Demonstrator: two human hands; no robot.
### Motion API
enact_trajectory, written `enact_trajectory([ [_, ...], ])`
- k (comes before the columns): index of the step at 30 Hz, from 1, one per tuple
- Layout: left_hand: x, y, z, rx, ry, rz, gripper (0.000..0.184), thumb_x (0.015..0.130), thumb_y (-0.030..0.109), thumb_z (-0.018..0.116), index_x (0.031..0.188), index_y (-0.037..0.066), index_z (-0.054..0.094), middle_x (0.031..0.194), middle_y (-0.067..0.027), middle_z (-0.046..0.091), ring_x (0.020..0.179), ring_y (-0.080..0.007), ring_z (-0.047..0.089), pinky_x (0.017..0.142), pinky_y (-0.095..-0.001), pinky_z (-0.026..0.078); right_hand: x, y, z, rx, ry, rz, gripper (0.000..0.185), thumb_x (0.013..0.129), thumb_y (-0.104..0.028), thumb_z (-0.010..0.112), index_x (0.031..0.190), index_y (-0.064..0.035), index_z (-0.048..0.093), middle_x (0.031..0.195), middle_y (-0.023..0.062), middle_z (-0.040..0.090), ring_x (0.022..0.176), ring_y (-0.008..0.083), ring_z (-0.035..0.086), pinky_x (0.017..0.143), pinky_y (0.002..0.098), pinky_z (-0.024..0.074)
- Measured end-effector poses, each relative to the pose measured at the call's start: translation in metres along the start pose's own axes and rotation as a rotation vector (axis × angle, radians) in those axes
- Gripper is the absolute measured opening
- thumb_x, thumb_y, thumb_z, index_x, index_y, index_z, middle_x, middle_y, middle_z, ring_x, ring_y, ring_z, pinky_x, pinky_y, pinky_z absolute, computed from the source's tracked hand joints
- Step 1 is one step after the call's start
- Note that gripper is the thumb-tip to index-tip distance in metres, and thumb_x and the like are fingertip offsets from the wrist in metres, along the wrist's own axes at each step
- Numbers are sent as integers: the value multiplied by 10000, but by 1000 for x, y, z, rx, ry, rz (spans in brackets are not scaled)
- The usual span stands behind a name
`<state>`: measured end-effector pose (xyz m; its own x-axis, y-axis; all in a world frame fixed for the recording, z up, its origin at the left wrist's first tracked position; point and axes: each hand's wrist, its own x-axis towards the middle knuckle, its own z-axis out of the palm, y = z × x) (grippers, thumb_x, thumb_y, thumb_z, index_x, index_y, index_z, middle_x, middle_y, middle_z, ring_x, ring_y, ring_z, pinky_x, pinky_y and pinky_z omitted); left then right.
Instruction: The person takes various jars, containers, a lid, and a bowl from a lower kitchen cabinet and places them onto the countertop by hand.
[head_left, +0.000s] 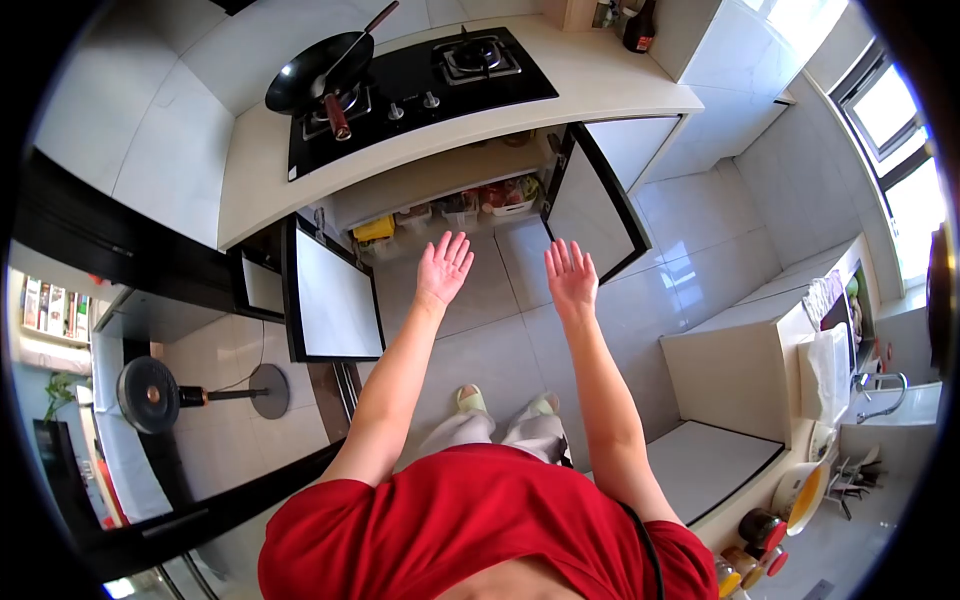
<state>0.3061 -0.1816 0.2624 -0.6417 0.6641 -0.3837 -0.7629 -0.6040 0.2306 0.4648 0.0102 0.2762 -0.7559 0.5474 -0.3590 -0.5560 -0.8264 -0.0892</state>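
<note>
Both arms are stretched forward over the tiled floor, palms up. My left hand (445, 268) is open and holds nothing; it is nearest to the open left cabinet door (338, 290) and the yellow item (375, 229) on the cabinet's bottom. My right hand (571, 278), also open with nothing in it, is close to the open right cabinet door (592, 205). Between the doors, the low cabinet (430, 190) shows white baskets (512, 208) with packets inside. Neither hand appears to touch anything.
Above the cabinet, a black gas stove (420, 100) is set in the counter (620, 95), with a wok (310, 75) and ladle on its left burner. A black fan (150, 394) stands at the left. A sink faucet (885, 395) and several lidded jars (762, 530) are at the right.
</note>
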Motion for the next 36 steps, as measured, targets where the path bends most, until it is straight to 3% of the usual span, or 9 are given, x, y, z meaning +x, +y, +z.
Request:
enact_trajectory([
  [14, 170, 25, 6, 16, 86, 32, 483, 967, 376, 269, 1346, 83, 335, 1380, -134, 372, 1293, -269, 328, 1056, -434, 299, 231, 25, 17, -85, 73, 128, 477, 920, -272, 440, 1330, -52, 334, 1372, 183, 350, 1266, 319, 346, 1047, 456, 318],
  [22, 372, 14, -21, 57, -6, -5, 487, 956, 374, 316, 1340, 75, 337, 1371, -132, 382, 1286, -275, 335, 1065, -432, 280, 422, 20, -44, -128, 27, 59, 518, 931, -305, 424, 1360, -53, 279, 1394, 165, 315, 1304, 283, 291, 1061, 424, 287],
  [24, 437, 9, -35, 213, 45, 58, 501, 937, 393, 372, 1330, 83, 353, 1308, -106, 452, 1235, -260, 397, 1053, -418, 299, 470, 22, -64, -96, -14, -2, 507, 919, -279, 454, 1348, -49, 313, 1356, 136, 375, 1259, 258, 358, 1048, 386, 306],
  [28, 529, -3, -56, 218, 12, 124, 528, 903, 405, 449, 1336, 121, 351, 1310, -73, 440, 1234, -238, 382, 1062, -402, 278, 544, 21, -87, -148, -49, -85, 453, 906, -216, 471, 1320, -60, 376, 1296, 98, 448, 1185, 217, 431, 1018, 355, 339],
  [30, 581, 5, -89, 353, 57, 225, 548, 881, 431, 450, 1346, 160, 341, 1376, -46, 365, 1281, -213, 302, 1075, -423, 211, 571, 23, -89, -429, 56, -210, 413, 898, -164, 471, 1299, -79, 424, 1241, 46, 501, 1122, 176, 471, 982, 312, 356],
  [32, 627, 10, -118, 331, 33, 200, 556, 878, 441, 442, 1348, 163, 337, 1385, -44, 353, 1290, -209, 285, 1076, -427, 194, 597, 24, -97, -645, 164, -204, 454, 885, -123, 468, 1332, -94, 394, 1283, 26, 478, 1169, 182, 442, 984, 296, 331],
  [33, 649, 13, -131, 295, 6, 185, 564, 874, 451, 434, 1350, 166, 334, 1394, -42, 340, 1299, -206, 267, 1076, -432, 178, 615, 27, -110, -902, 88, -340, 495, 878, -112, 469, 1361, -98, 360, 1350, 22, 422, 1232, 198, 388, 998, 291, 296],
  [34, 670, 17, -143, 259, -22, 170, 572, 871, 462, 426, 1353, 169, 330, 1402, -40, 328, 1308, -202, 250, 1076, -436, 162, 656, 28, -156, -794, -36, -359, 637, 829, -276, 627, 1356, -83, 327, 1341, 55, 405, 1211, 176, 384, 981, 321, 331],
  [36, 698, 18, -153, 227, -54, 158, 581, 867, 475, 411, 1357, 174, 324, 1414, -35, 312, 1319, -192, 228, 1075, -440, 140, 696, 27, -191, -784, -82, -201, 673, 810, -247, 651, 1365, -77, 309, 1374, 51, 363, 1227, 176, 360, 992, 334, 319],
])
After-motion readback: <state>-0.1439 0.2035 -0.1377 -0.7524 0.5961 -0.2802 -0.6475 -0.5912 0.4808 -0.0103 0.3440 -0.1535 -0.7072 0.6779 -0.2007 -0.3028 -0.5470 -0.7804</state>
